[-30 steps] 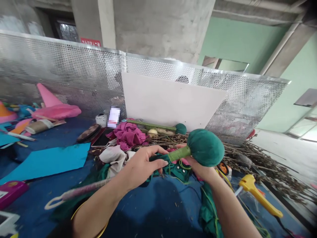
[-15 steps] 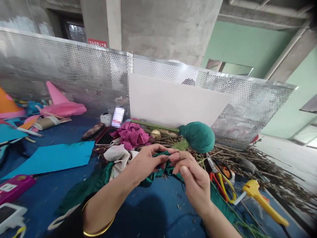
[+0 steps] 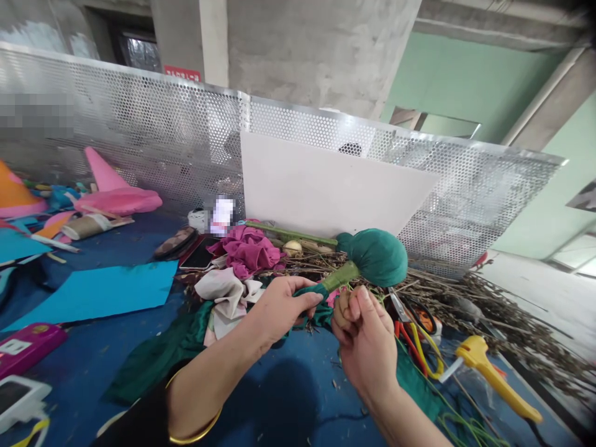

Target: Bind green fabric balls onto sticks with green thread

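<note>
At frame centre my left hand grips the stem of the soft, light bulb, best held there, while my right hand pinches something unclear.

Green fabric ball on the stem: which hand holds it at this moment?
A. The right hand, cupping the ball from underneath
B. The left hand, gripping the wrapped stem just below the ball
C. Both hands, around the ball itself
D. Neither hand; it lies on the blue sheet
B. The left hand is closed on the stem of the green fabric ball, while the right hand is pinched shut just beside the stem, apparently on thin thread, below the ball.
</note>
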A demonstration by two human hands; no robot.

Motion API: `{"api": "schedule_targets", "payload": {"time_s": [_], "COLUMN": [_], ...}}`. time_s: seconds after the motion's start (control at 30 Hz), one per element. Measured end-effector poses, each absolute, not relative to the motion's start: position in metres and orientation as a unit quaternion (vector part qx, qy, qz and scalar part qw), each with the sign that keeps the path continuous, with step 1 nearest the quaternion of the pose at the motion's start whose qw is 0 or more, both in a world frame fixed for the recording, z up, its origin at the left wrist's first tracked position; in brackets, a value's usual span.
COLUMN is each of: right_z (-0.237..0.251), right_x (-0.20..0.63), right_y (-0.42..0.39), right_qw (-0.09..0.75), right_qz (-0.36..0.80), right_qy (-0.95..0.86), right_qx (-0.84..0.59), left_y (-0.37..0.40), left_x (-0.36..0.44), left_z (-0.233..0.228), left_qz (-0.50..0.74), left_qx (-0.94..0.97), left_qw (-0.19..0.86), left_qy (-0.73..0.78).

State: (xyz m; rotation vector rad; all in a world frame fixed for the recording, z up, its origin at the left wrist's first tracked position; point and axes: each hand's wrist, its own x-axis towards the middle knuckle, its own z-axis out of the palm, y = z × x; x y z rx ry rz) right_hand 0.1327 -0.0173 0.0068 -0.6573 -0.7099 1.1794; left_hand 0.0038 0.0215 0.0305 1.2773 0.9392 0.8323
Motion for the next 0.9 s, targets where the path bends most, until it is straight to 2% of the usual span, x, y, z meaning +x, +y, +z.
{"api": "schedule_targets", "payload": {"time_s": [0.13,0.27,0.43,0.53,0.73,0.9], "right_z": [0.012,0.015,0.014,0.012,-0.003,-0.017], "right_x": [0.131,0.133,0.142,0.142,0.133,0.135], "right_y": [-0.02,-0.017,-0.006,-0.002,-0.001,0.005], "right_qw": [0.735,0.742,0.706,0.697,0.701,0.702], "right_qz": [0.538,0.571,0.673,0.679,0.608,0.537], "right_qy": [-0.292,-0.227,-0.109,-0.1,-0.239,-0.295], "right_qx": [-0.293,-0.271,-0.194,-0.207,-0.286,-0.362], "left_y": [0.02,0.017,0.013,0.01,0.004,0.007], "left_x": [0.005,0.005,0.008,0.009,0.016,0.01], "left_z": [0.028,0.027,0.024,0.023,0.019,0.024], "left_qz": [0.374,0.366,0.366,0.361,0.308,0.256], "left_qx": [0.6,0.657,0.704,0.719,0.739,0.774], "left_qw": [0.559,0.441,0.287,0.234,0.168,0.206], "left_qy": [0.433,0.489,0.536,0.546,0.575,0.541]}}
